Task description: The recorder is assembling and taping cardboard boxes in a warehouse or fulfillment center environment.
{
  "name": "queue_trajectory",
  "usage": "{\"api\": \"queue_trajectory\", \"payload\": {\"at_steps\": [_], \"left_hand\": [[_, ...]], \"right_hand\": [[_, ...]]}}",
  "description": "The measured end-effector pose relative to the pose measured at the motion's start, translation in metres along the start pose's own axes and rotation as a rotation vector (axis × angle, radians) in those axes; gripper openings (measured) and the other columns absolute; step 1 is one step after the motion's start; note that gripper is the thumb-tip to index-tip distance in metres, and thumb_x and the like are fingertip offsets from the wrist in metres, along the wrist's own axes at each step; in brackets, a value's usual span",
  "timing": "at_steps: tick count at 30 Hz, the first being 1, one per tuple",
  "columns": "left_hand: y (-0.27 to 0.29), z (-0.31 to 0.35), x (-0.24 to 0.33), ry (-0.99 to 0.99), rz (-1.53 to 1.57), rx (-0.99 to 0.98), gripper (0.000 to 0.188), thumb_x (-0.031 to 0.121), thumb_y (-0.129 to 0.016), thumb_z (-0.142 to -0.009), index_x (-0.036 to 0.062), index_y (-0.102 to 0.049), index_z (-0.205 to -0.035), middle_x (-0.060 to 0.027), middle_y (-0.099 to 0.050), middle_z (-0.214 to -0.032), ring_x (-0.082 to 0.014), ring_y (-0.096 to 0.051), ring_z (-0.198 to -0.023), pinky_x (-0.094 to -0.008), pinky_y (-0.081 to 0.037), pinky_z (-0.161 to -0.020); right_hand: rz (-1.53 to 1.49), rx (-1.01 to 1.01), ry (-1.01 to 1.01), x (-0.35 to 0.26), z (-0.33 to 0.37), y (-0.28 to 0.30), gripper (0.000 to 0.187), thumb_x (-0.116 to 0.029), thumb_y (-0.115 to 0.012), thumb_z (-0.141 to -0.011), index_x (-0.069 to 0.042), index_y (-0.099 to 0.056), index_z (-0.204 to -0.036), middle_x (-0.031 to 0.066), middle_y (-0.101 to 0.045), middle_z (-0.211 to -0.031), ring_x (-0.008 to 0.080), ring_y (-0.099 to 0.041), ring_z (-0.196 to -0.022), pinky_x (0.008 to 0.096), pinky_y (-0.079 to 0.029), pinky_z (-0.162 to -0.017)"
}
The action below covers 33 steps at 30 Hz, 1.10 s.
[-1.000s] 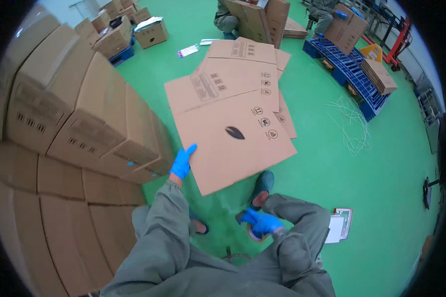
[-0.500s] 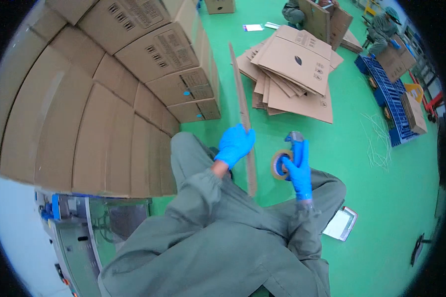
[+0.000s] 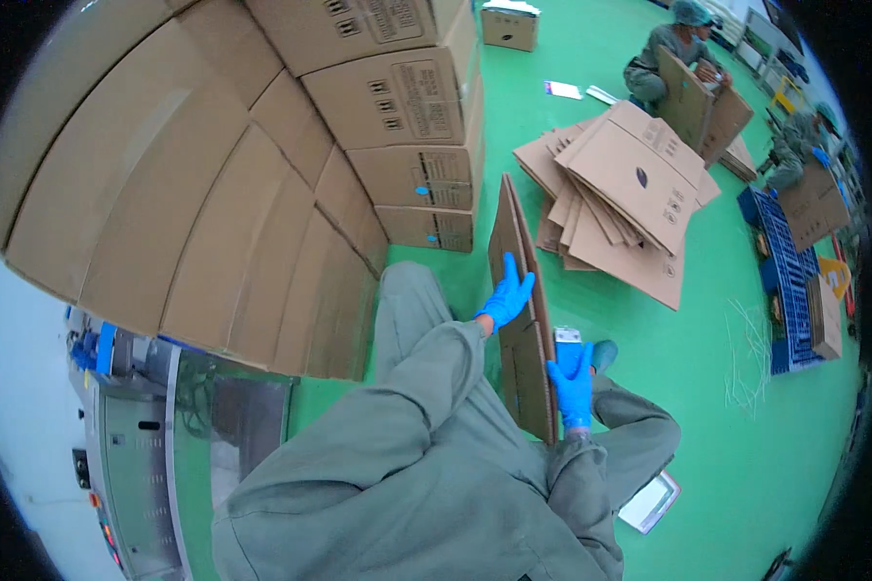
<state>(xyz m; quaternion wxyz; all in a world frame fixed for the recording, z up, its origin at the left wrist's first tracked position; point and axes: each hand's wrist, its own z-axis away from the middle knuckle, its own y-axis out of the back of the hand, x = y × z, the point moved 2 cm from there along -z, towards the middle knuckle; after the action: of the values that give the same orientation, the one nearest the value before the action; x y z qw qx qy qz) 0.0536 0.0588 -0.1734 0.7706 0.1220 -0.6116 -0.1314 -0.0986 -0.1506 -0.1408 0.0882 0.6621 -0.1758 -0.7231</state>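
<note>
A flattened cardboard box (image 3: 525, 339) stands on its edge in front of me, between my hands, its layers slightly parted at the top. My blue-gloved left hand (image 3: 507, 295) rests against its left face with fingers spread. On the right side, my right hand (image 3: 574, 395), also gloved in blue, holds a tape dispenser (image 3: 569, 354) close to the cardboard. Only the dispenser's metal head and some blue body show; its tape roll is hidden.
Packed cartons (image 3: 412, 97) are stacked high at the left. Beyond my right hand lies a pile of flattened boxes (image 3: 639, 184). Two people work at the far right, near a blue pallet (image 3: 794, 290). Loose white straps (image 3: 746, 358) and a white tablet-like object (image 3: 649, 504) lie on the green floor.
The flattened box has tilted, so its left face now shows. My left hand slid from its top edge onto that face. My right hand brought the tape dispenser in beside the cardboard.
</note>
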Motion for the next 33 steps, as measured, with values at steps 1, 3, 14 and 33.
{"api": "queue_trajectory", "payload": {"at_steps": [1, 3, 14, 33], "left_hand": [[0.003, -0.003, 0.009, -0.152, -0.067, 0.034, 0.091, 0.036, -0.049, -0.098, -0.0047, 0.009, -0.155, -0.0407, -0.044, -0.140, -0.0495, -0.050, -0.128, -0.0477, -0.042, -0.106], [0.014, -0.010, 0.020, -0.107, -0.147, -0.059, 0.094, 0.029, -0.052, -0.093, -0.0071, 0.009, -0.154, -0.0411, -0.050, -0.132, -0.0498, -0.055, -0.118, -0.0479, -0.046, -0.099], [0.010, 0.128, 0.001, -0.142, -0.732, -0.555, 0.093, 0.016, -0.054, -0.086, -0.0228, 0.010, -0.142, -0.0307, -0.064, -0.077, -0.0416, -0.064, -0.064, -0.0541, -0.052, -0.069], [-0.004, 0.183, 0.009, 0.002, -0.750, -0.317, 0.087, 0.024, -0.053, -0.093, -0.0266, -0.003, -0.141, -0.0348, -0.062, -0.075, -0.0461, -0.065, -0.064, -0.0562, -0.055, -0.074]], "right_hand": [[0.027, 0.037, 0.025, -0.001, -0.002, 0.005, 0.107, -0.021, -0.084, -0.077, 0.004, -0.017, -0.156, 0.0248, -0.054, -0.137, 0.0317, -0.056, -0.119, 0.0409, -0.047, -0.101], [0.190, 0.026, 0.123, -0.007, -0.010, 0.014, 0.106, -0.018, -0.084, -0.075, 0.003, -0.019, -0.156, 0.0251, -0.055, -0.133, 0.0343, -0.056, -0.118, 0.0419, -0.047, -0.100], [0.605, 0.241, 0.187, -0.051, -0.154, 0.081, 0.089, -0.014, -0.079, -0.074, -0.006, -0.035, -0.152, 0.0236, -0.057, -0.126, 0.0419, -0.057, -0.113, 0.0456, -0.049, -0.095], [0.076, 0.290, 0.210, 0.014, -0.116, -0.050, 0.075, -0.008, -0.074, -0.072, -0.006, -0.045, -0.141, 0.0191, -0.056, -0.115, 0.0372, -0.059, -0.109, 0.0432, -0.050, -0.093]]}}
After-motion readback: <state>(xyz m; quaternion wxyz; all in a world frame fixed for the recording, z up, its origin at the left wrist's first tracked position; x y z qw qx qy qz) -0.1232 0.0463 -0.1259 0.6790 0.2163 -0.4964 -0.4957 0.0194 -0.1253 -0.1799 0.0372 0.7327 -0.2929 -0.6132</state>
